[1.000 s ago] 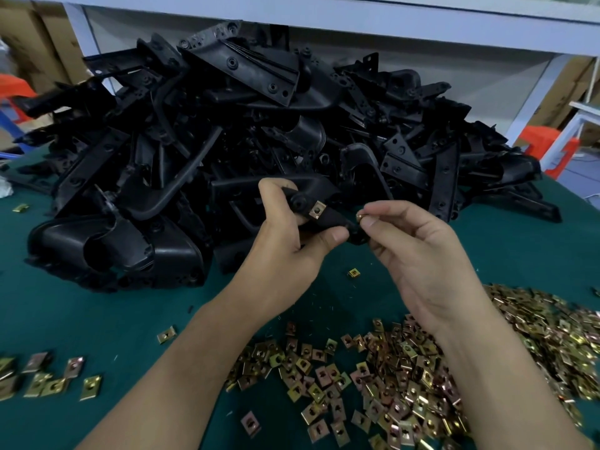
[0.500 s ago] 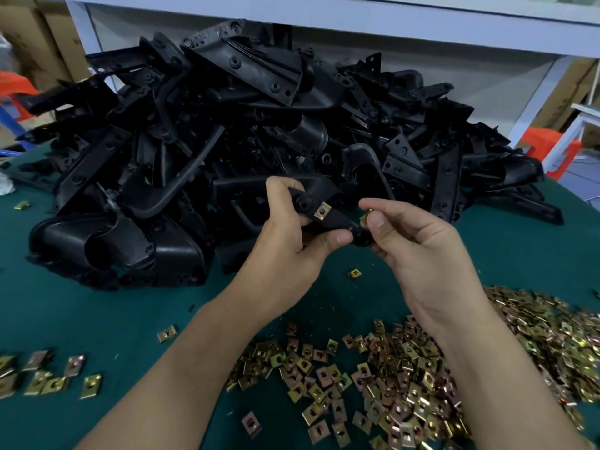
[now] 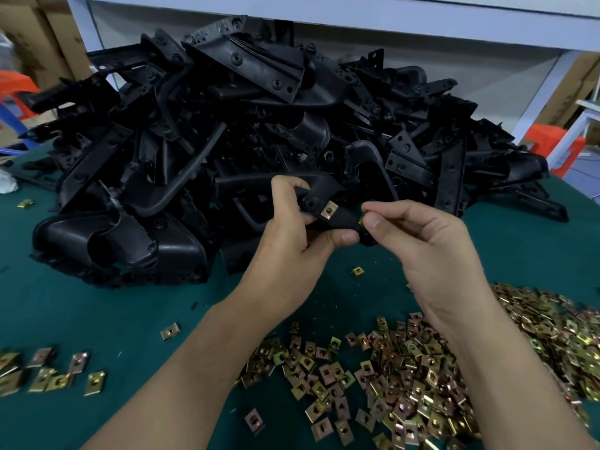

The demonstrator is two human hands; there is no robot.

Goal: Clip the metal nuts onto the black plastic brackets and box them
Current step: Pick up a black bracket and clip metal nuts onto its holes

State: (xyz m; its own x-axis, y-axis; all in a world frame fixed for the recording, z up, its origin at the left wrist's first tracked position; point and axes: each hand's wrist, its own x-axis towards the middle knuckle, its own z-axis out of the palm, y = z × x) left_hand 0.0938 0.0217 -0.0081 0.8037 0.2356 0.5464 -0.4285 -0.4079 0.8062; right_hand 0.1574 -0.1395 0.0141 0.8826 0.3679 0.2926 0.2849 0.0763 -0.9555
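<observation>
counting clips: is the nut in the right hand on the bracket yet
Cannot tell: the right hand pinches the nut at the bracket, hiding the fit. Another nut is clipped on.

Green-covered table (image 3: 97, 319), white shelf frame (image 3: 389, 17) behind, orange stools far right (image 3: 552, 144) and far left (image 3: 16, 86).

the heaped black plastic brackets (image 3: 246, 131) are showing a smooth, mostly matt moulded skin with a faint sheen. the metal nuts (image 3: 406, 368) are glinting, plated yellow-gold to coppery and glossy. the bench (image 3: 81, 306) is showing a matt, dark green, felt-like cloth top.
</observation>
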